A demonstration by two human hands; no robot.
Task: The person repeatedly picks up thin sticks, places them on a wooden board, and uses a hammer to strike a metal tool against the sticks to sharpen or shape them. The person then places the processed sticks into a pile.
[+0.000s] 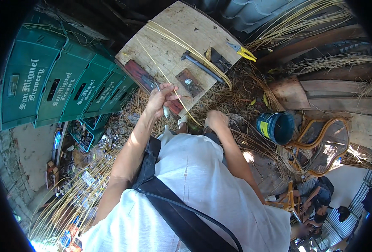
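My left hand (165, 100) is closed in a pinch on a thin pale rattan strip (155, 63), over the near edge of a wooden board (169, 25). A pale tool handle (166, 111) shows just below these fingers; whether the hand also holds it I cannot tell. The strip runs from the board down past my left hand toward my right hand (216, 121). That hand is closed beside my knee, and what it holds, if anything, is hidden. On the board lie a hammer (203, 67), a bundle of rattan strips (182, 41) and yellow-handled pliers (242, 51).
Green plastic crates (47, 80) are stacked at the left. To the right stand a dark bucket (278, 128) and a rattan chair frame (326, 145). Loose strips (85, 189) lie lower left. Other people (318, 197) sit at the lower right.
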